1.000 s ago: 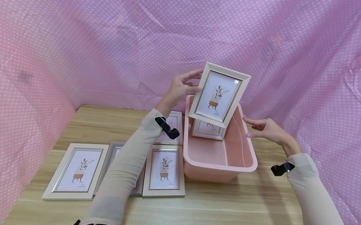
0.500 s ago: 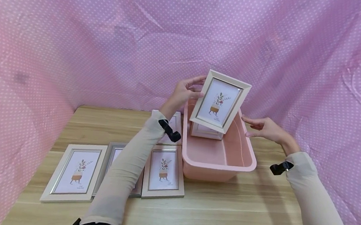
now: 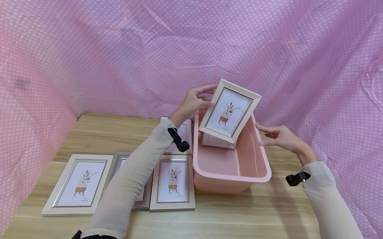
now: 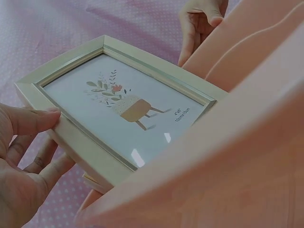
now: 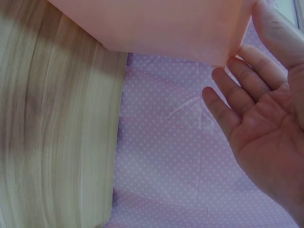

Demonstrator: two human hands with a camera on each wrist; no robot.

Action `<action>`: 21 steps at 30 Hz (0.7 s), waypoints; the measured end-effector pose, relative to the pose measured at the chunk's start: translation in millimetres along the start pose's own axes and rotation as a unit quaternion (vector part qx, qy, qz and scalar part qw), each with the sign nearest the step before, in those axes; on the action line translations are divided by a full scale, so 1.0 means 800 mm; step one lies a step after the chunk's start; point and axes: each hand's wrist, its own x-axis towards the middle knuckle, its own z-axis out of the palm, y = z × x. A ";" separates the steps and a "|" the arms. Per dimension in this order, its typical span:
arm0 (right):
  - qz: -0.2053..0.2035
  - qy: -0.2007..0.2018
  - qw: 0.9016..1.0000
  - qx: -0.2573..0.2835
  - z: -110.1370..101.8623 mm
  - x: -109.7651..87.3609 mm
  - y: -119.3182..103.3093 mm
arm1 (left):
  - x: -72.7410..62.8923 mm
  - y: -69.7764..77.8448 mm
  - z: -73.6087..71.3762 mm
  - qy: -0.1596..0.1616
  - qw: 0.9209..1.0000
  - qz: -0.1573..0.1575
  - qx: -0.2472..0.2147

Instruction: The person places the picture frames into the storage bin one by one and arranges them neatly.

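Observation:
My left hand (image 3: 193, 101) pinches a cream picture frame (image 3: 230, 110) by its left side, thumb on the front and fingers behind. The frame tilts over the back of a pink plastic bin (image 3: 232, 177), its picture of a potted plant facing me. Below it, another picture frame (image 3: 218, 142) lies inside the bin, mostly covered. In the left wrist view, the held frame (image 4: 156, 118) is partly hidden by the bin's wall. My right hand (image 3: 282, 139) is at the bin's right rim, its fingers (image 5: 242, 88) extended, with the fingertips right at the outer wall in the right wrist view.
Left of the bin, several picture frames lie flat on the wooden table (image 3: 253, 231): a cream one (image 3: 79, 185), a grey one partly under my left sleeve, a beige one (image 3: 174, 182) and another behind it (image 3: 186, 132). A pink dotted cloth (image 3: 151, 33) hangs behind.
My left hand has lowered the cream picture frame toward the bin, so it covers more of the frame inside. My right hand has stayed at the rim.

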 end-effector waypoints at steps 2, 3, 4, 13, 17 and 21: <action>0.000 0.000 1.000 0.000 0.000 0.000 0.000 | -0.001 0.001 0.001 -0.003 1.000 0.003 0.013; 0.000 0.000 1.000 0.000 -0.001 0.000 0.000 | -0.001 0.002 0.002 -0.005 1.000 0.004 0.020; -0.001 -0.001 1.000 0.000 -0.001 -0.001 0.000 | -0.001 0.003 0.002 -0.007 1.000 0.005 0.029; -0.006 -0.007 1.000 -0.007 -0.001 0.001 0.001 | 0.002 0.007 0.006 -0.057 0.987 0.030 0.147; -0.001 -0.008 1.000 -0.008 -0.001 -0.001 0.000 | 0.003 0.009 0.009 -0.087 0.976 0.045 0.195; 0.003 -0.006 1.000 -0.004 -0.002 -0.002 -0.001 | 0.001 0.008 0.009 -0.104 0.972 0.034 0.207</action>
